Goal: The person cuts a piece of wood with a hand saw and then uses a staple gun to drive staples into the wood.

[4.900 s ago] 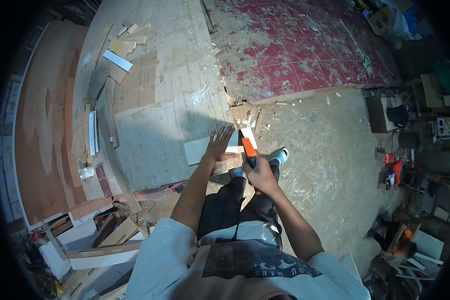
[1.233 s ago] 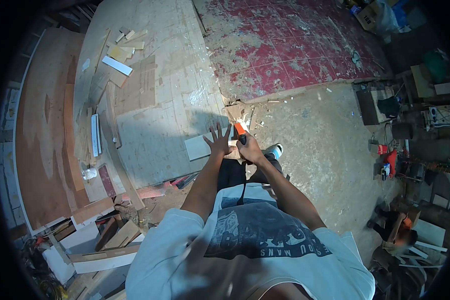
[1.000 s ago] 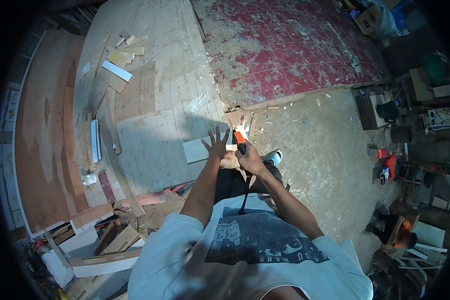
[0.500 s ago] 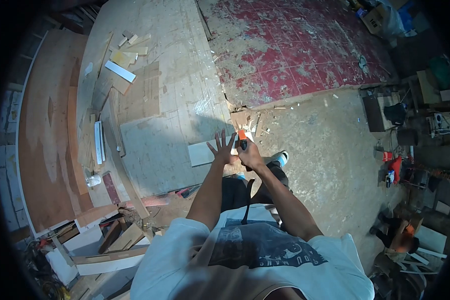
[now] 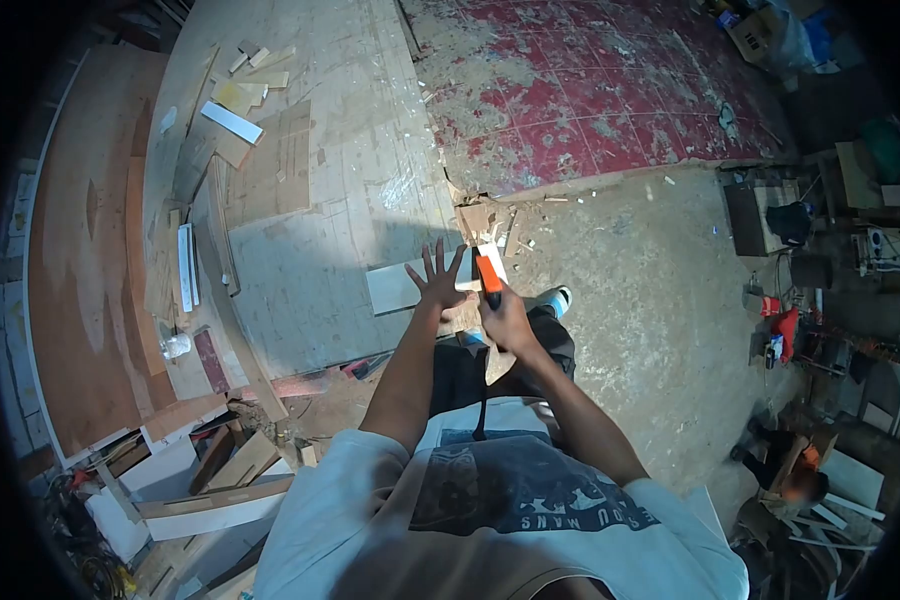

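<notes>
My left hand [image 5: 439, 289] lies flat with its fingers spread on a pale board [image 5: 390, 288], pressing near its right end. The board rests on the plywood platform by its edge. My right hand [image 5: 508, 322] is closed around the handle of an orange-and-black tool [image 5: 489, 274] that looks like a hand saw. It points away from me across the board, just right of my left hand. Its working edge cannot be made out from above. A bright white piece shows just beyond the tool.
Wood offcuts [image 5: 235, 122] lie on the platform [image 5: 320, 330] at the upper left. Scraps [image 5: 510, 232] litter the concrete floor. A long brown panel [image 5: 85, 260] stands at left. Tools and boxes line the right side, where another person [image 5: 802, 470] is at lower right.
The tool and my right hand have shifted slightly, so more of the orange part shows. My left hand stays spread on the board. The whole view has moved a little.
</notes>
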`<state>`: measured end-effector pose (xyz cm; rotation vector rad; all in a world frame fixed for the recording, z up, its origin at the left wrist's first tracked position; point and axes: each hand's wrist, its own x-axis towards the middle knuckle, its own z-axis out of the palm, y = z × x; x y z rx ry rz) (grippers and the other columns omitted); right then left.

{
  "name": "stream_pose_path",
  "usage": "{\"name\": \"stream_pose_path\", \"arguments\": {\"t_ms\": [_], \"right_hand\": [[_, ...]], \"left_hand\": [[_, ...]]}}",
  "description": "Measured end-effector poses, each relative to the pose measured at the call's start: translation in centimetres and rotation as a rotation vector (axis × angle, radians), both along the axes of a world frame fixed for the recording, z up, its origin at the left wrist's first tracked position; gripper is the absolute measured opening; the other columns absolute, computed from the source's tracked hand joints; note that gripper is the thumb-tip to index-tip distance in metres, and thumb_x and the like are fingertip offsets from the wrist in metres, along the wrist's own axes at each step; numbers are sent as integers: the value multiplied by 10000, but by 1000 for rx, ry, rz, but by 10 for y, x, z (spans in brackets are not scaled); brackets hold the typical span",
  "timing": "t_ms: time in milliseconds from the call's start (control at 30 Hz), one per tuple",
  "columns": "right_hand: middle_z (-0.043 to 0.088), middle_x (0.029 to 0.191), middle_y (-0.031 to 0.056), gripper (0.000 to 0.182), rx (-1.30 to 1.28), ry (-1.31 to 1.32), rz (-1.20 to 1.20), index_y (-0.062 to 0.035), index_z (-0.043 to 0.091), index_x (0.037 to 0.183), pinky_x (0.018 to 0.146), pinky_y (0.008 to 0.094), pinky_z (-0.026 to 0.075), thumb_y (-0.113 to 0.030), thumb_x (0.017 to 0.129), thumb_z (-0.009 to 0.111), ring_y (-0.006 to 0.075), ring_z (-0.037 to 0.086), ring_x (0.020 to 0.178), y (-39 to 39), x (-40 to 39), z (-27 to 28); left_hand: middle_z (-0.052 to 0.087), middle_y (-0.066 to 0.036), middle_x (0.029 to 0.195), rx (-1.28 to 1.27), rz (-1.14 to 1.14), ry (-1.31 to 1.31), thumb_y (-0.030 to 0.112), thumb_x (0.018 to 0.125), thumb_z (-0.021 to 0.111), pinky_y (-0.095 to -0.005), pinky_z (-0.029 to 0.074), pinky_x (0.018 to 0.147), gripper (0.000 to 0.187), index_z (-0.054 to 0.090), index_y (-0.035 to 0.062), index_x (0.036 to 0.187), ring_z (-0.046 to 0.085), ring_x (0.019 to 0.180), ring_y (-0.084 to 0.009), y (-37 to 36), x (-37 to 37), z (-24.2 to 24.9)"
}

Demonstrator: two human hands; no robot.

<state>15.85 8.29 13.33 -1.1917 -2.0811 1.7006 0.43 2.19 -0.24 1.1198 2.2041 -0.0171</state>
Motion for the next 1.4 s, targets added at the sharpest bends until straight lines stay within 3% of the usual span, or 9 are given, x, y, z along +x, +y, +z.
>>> {"name": "stream_pose_path", "arguments": {"t_ms": [167,267,433,667,833,933,1133,1300,1400], "right_hand": [[643,785,241,359,-234,-118,-42,28,542,1141,663,424,497,-99,812,605,361,663,732,15,-31,-5],[645,781,212,338,-102,-74,-14,25,552,1130,686,409,499,-121,829,605,273,668,756,9,-8,-8],[631,770,209,346,-157,-61,-87,20,540,1152,676,399,489,-110,835,585,260,657,743,-7,6,6],[528,647,35,227,-291,-21,20,38,516,1067,433,280,410,-75,870,529,98,495,486,20,-14,57],[556,692,54,238,-52,95,59,52,525,1072,584,289,450,-69,867,535,118,541,639,-2,11,78],[614,752,231,353,-112,-32,44,37,533,1139,655,391,483,-54,799,560,316,660,748,-2,12,77],[609,721,174,332,-162,-81,28,33,553,1124,642,379,482,-78,811,569,243,617,678,20,-24,3],[602,718,172,310,-334,-102,26,38,550,1105,636,374,478,-68,814,571,238,598,650,5,0,71],[611,737,207,304,-135,-24,16,41,545,1091,655,384,485,-62,806,578,275,629,679,-11,20,97]], "left_hand": [[-233,-59,1563,-7,35,-5,580,583,777,-784,-104,954,1218,-19,429,1493,-250,1407,-384,2,0,-4],[-230,-61,1564,-45,-10,-6,603,594,767,-778,-107,960,1205,-18,433,1492,-247,1409,-378,8,-4,8],[-213,-70,1568,-58,-71,7,612,588,766,-778,-86,969,1202,0,425,1496,-231,1414,-380,2,11,10],[-191,-85,1572,-24,68,-39,607,588,768,-778,-91,967,1198,18,408,1501,-207,1419,-390,9,6,16],[-201,-85,1570,24,102,-21,593,603,771,-766,-103,975,1193,8,406,1502,-217,1418,-383,9,3,12],[-207,-77,1569,16,74,-21,593,595,776,-765,-102,977,1205,3,407,1501,-214,1420,-380,8,5,9],[-209,-62,1570,-40,57,-15,606,577,776,-783,-83,965,1224,-10,418,1497,-232,1411,-389,10,1,6],[-194,-70,1573,32,60,-2,615,570,775,-782,-86,964,1222,5,418,1498,-224,1412,-396,2,6,-1],[-187,-72,1575,40,57,2,613,574,775,-780,-87,964,1212,16,420,1499,-226,1412,-396,5,4,0]]}}
